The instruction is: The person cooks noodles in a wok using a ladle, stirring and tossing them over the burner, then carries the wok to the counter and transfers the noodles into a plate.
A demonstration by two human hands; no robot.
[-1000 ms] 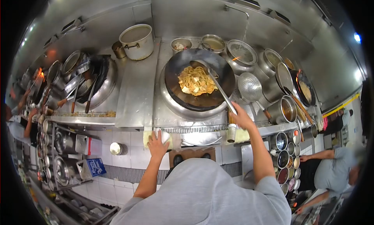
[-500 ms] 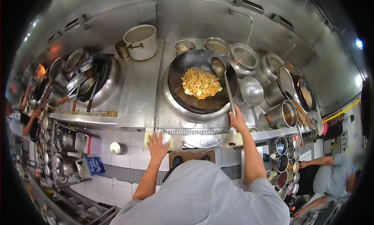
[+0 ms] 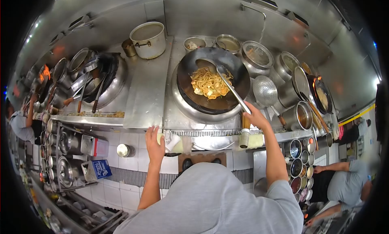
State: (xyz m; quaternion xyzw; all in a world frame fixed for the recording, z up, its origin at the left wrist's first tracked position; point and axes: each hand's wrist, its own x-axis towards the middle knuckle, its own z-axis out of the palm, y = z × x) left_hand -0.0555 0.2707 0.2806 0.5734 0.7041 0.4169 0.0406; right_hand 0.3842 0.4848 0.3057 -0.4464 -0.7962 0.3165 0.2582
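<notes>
My right hand grips the end of a long-handled ladle. The ladle's bowl rests in the far part of a dark wok, behind a heap of fried noodles with pale pieces among them. At the front edge of the stove, my left hand has its fingers stretched out and holds nothing. It is just left of a folded white cloth; whether they touch I cannot tell. A bamboo brush stands upright below my right hand.
Right of the wok are a perforated skimmer and several metal pots. A large pot stands at the back left, near another wok station. A co-worker is beside sauce containers at right; another person is far left.
The ladle's bowl has moved left to the wok's far side, and its handle now slants across the noodles. My left hand has shifted left, off the white cloth.
</notes>
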